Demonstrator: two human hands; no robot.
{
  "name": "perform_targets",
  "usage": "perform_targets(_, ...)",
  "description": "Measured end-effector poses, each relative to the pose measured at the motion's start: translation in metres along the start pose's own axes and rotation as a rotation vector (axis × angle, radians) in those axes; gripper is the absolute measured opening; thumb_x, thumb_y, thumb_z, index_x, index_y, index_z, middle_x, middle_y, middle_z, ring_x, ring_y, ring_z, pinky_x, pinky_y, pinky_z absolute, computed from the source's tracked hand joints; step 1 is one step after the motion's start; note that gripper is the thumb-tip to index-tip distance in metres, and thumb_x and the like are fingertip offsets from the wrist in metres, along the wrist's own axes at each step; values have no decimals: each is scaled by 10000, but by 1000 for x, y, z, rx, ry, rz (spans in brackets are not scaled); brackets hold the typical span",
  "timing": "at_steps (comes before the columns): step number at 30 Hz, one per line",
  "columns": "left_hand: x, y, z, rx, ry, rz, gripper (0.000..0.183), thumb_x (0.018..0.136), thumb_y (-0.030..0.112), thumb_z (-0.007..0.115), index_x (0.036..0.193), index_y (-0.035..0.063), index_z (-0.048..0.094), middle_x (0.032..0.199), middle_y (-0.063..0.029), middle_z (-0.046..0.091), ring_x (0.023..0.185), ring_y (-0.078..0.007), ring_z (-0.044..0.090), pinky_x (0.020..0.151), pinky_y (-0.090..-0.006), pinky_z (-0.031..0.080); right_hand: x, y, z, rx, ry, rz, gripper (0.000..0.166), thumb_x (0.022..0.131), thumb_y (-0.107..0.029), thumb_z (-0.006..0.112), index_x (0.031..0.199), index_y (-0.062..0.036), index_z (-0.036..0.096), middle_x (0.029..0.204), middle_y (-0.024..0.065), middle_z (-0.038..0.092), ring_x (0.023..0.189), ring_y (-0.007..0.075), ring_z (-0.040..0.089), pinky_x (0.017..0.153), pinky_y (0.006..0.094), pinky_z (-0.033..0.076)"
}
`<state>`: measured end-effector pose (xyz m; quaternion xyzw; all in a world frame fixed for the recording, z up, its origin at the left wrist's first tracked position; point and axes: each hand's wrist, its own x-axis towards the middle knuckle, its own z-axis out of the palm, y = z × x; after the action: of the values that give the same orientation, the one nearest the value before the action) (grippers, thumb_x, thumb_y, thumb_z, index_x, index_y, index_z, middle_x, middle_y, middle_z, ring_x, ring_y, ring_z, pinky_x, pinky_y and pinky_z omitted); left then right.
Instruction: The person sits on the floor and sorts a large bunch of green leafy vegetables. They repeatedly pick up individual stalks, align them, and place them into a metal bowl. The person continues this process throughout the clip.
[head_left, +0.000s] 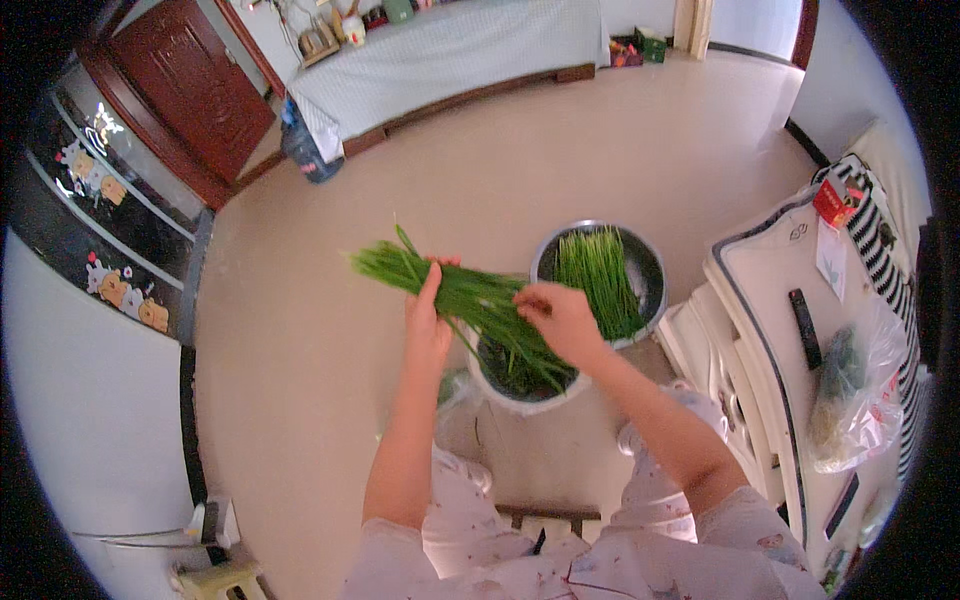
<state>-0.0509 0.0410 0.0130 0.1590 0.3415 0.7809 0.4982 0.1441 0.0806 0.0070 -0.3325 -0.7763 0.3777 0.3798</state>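
A thick bunch of long green leafy stalks, probably garlic chives (476, 296), is gripped in my left hand (429, 304), its thumb across the top. At the bunch's right part is my right hand (559, 315), fingers bent and fingertips close together at the leaves; whether they pinch any is unclear. Below the bunch stands a white-rimmed bin (525, 407) with dark green leaves inside. Behind it, to the right, a metal basin (652, 281) holds more green stalks (596, 277) laid side by side.
At the right, a pale sofa or table (765, 300) carries a remote control (805, 328), a red box (834, 201) and a clear plastic bag of greens (859, 390). A plastic bag (459, 394) lies left of the bin. A blue water jug (306, 146) stands beside the cloth-covered table (465, 64).
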Motion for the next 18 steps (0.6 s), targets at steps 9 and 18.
perform_targets(9, -4, 2, 6, -37, -101, -10, 163, 916, 112, 529, 1069, 60, 508, 1016, -57, 576, 1074, -213, 547, 941, -469, 471, 4, 1, -4, 219, -76, 167, 113, 859, -32, 546, 914, 35, 618, 728, 91, 641, 632, 129, 606, 587, 259, 494)
perform_targets(18, -5, 3, 9, -52, -100, 0, 115, 924, 82, 501, 1034, 62, 475, 1012, -59, 559, 1064, -221, 546, 916, -502, 489, 6, 0, -4, 380, -146, 314, 129, 916, -89, 509, 923, -9, 610, 727, 9, 590, 648, 70, 536, 616, 216, 465)
